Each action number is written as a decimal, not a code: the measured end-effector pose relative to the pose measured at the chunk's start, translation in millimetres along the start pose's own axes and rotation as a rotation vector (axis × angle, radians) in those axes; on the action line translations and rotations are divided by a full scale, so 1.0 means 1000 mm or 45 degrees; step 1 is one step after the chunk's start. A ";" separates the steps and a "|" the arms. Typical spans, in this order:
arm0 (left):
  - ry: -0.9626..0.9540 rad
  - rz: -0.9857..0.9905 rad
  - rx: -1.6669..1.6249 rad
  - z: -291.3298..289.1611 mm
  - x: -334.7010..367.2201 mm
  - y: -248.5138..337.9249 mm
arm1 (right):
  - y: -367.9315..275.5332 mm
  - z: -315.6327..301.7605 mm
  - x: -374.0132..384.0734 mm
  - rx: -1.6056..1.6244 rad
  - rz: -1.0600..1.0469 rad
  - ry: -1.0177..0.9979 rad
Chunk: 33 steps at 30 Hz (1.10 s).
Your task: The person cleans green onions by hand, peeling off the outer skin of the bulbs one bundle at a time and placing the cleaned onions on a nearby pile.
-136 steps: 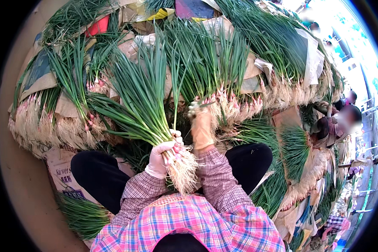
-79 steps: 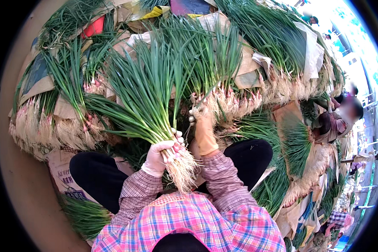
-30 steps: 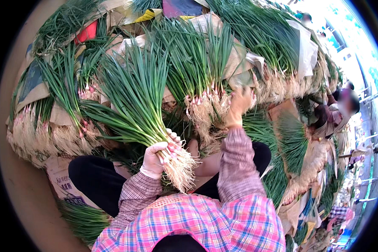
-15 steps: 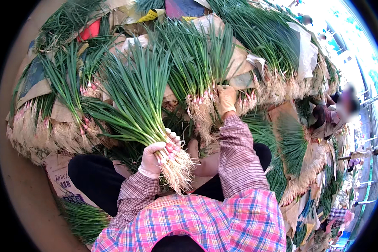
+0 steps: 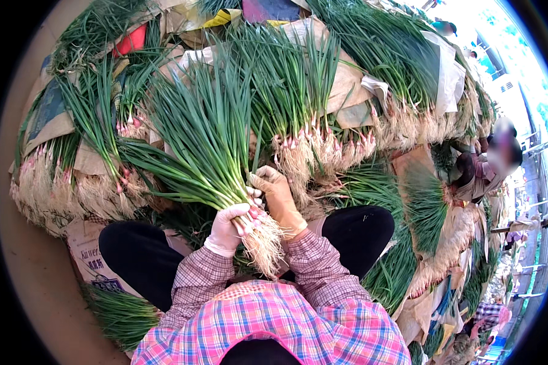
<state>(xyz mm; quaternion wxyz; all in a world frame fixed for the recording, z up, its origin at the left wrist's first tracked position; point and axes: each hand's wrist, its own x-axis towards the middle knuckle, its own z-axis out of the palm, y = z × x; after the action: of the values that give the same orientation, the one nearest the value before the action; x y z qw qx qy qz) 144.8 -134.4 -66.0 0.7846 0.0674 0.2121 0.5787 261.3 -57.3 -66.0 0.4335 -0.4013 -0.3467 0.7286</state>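
Note:
My left hand (image 5: 224,230), in a white glove, is closed round a thick bunch of spring onions (image 5: 210,146). Their long green leaves fan up and away to the left; the pinkish bulbs and pale stringy roots (image 5: 259,249) hang out on the near side. My right hand (image 5: 277,198), in a tan glove, is up against the right side of this bunch, its fingers pinched at the stems. A thin green stalk rises from those fingertips, which partly hide its lower end. Just beyond lies a row of more spring onions (image 5: 295,97), roots toward me.
Heaped spring onions (image 5: 377,55) on brown sacking curve round the front, roots overhanging. A printed sack (image 5: 85,246) and another green bunch (image 5: 125,319) lie at left. My bent knees (image 5: 359,237) flank the work. To the right are loose greens (image 5: 386,274) and another person (image 5: 484,164).
My right hand has come back from the row of spring onions to the bunch in my left hand, now pinching at its stems. The left hand keeps its grip, shifted slightly right.

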 end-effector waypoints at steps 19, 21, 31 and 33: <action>-0.183 0.102 -0.174 0.015 0.004 0.001 | -0.124 -0.083 0.073 -0.895 -0.144 0.434; -0.076 0.171 -0.034 0.015 0.006 0.000 | -0.090 -0.038 0.027 -0.632 0.066 0.252; 0.062 -0.010 0.024 -0.007 0.003 0.000 | -0.002 0.004 0.016 -0.206 -0.030 -0.038; -0.024 0.002 -0.051 -0.001 0.005 0.001 | -0.002 -0.001 0.017 -0.160 0.063 0.113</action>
<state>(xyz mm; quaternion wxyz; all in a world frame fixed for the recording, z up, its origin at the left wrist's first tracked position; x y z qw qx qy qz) 144.2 -129.7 -67.5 0.7874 0.0574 0.1930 0.5827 258.1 -40.3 -69.5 0.4045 -0.4681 -0.3620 0.6973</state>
